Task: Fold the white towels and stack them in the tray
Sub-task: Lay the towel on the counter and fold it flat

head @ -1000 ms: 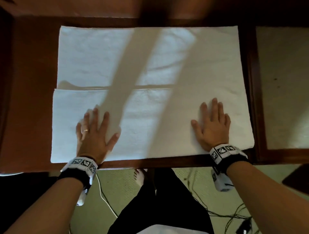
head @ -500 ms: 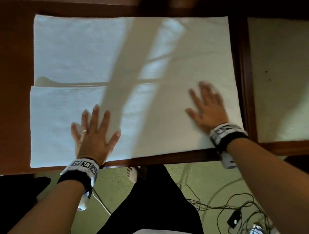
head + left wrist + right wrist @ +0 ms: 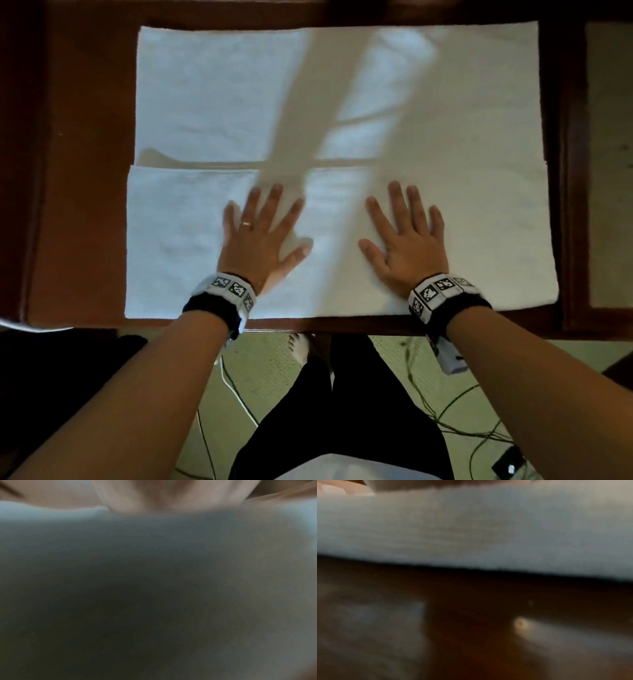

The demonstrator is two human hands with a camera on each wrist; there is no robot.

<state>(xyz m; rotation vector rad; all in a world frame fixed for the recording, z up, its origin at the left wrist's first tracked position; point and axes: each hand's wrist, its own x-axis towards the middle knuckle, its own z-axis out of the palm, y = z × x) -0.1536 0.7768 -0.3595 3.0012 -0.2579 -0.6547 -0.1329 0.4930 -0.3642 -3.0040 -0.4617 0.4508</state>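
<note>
A large white towel [image 3: 445,137] lies spread on the dark wooden table [image 3: 78,171], its near half folded over so a fold edge runs across the middle. My left hand [image 3: 263,233] rests flat on the near layer, fingers spread, left of centre. To its right my right hand [image 3: 404,236] also lies flat with spread fingers on the same layer. Both wrist views are blurred: the left wrist view shows only towel cloth [image 3: 154,561] close up, while the right wrist view shows the towel's near edge [image 3: 471,534] above the table rim. No tray is in view.
The table's near edge [image 3: 342,325] runs just behind my wrists. A wooden frame [image 3: 572,171] with a pale panel [image 3: 609,154] stands to the right. Below are green floor, loose cables [image 3: 455,421] and my dark trousers [image 3: 342,411].
Both hands have slid inward across the towel toward its centre, the right hand moving left the most. They stay flat on the cloth.
</note>
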